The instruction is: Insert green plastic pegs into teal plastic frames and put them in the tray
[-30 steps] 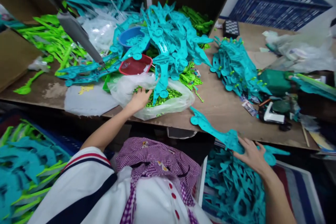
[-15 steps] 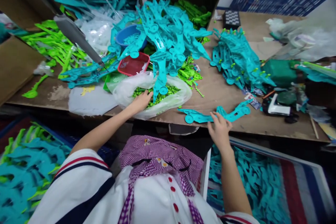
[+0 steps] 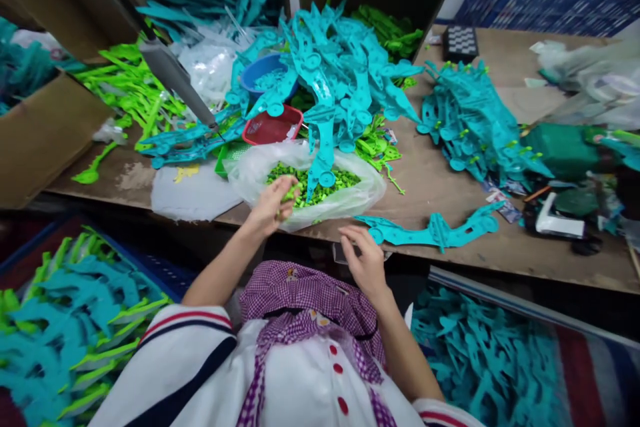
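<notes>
My left hand point(image 3: 270, 205) is lifted at the near rim of a clear plastic bag point(image 3: 250, 167), its fingers curled round some small green plastic pieces point(image 3: 290, 193). Many more such pieces fill the bag. One end of a teal plastic part point(image 3: 321, 147) hangs down over them from the big heap behind. At the table's front edge my right hand point(image 3: 365, 257) is open and holds nothing, fingers stretched out and thumb apart. Just right of its fingertips, a long teal plastic part point(image 3: 435, 230) lies along the table edge.
A grey electric screwdriver point(image 3: 177, 77) hangs at the left above teal parts. Behind the bag stand a red tray point(image 3: 273, 128) and a blue bowl point(image 3: 263, 73). Another teal stack point(image 3: 467, 117) sits to the right. Containers of teal parts point(image 3: 495, 347) flank me below the table.
My left hand has come up out of the bag with small green pieces. My right hand has let go of the long teal part and moved left and towards me.
</notes>
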`<state>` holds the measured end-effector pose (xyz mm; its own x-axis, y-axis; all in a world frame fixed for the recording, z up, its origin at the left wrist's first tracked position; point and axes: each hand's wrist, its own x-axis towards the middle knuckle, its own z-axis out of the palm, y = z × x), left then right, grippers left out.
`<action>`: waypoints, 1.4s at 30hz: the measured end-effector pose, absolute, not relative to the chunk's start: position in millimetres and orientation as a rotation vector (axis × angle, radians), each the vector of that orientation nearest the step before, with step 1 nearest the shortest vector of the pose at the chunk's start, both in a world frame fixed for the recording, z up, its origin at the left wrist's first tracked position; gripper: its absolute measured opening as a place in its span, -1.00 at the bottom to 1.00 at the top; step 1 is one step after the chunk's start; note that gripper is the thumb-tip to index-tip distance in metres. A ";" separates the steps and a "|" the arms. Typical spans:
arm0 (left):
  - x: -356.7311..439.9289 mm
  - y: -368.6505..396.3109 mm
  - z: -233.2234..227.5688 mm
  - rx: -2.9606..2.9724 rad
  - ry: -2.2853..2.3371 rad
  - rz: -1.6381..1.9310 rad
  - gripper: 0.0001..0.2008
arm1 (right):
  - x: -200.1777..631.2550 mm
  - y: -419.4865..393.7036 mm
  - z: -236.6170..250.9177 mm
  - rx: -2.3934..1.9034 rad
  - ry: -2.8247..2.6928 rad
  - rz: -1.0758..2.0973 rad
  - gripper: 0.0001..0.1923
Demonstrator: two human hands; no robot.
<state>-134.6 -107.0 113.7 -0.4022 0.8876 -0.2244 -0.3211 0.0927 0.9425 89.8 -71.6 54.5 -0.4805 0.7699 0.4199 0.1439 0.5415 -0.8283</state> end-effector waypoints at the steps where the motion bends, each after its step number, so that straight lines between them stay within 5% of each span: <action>1: -121.8 -120.0 113.2 0.507 1.224 1.478 -0.58 | 80.7 -76.9 56.2 -0.744 -1.875 1.090 -0.78; 6: -73.3 -153.6 91.8 0.249 0.921 1.351 -0.60 | 54.2 -82.7 53.5 -0.742 -1.591 1.723 -0.68; 9: -63.6 -134.7 87.9 0.246 0.841 1.354 -0.67 | 57.0 -68.4 52.8 -0.781 -1.446 1.769 -0.68; 12: -52.1 -95.5 98.8 0.258 0.683 1.238 -0.77 | 70.4 -50.3 60.6 -0.863 -1.369 1.475 -0.68; 19: -15.0 -33.9 107.8 0.140 0.394 1.097 -0.72 | 107.8 -24.7 77.8 -0.968 -1.621 0.231 -0.82; 23: -15.0 -55.2 75.7 -0.066 0.481 1.004 -0.70 | 115.8 -36.4 50.1 -0.839 -1.842 0.054 -0.85; 29: -21.9 -77.2 33.5 -0.068 0.574 1.059 -0.65 | 109.6 -60.8 13.2 -0.920 -1.910 0.328 -0.72; 36: -25.0 -108.6 56.4 0.247 0.767 1.123 -0.80 | 117.9 -79.5 41.6 -0.923 -1.943 0.715 -0.79; 42: -26.9 -107.5 56.7 0.419 0.914 1.156 -0.70 | 115.4 -72.3 46.6 -1.037 -1.499 1.102 -0.69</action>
<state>-26.9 -107.5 56.7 0.1104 0.9109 -0.3977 -0.5972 0.3807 0.7060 115.4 -72.3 46.6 -0.1680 0.9629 0.2113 0.0856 0.2278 -0.9699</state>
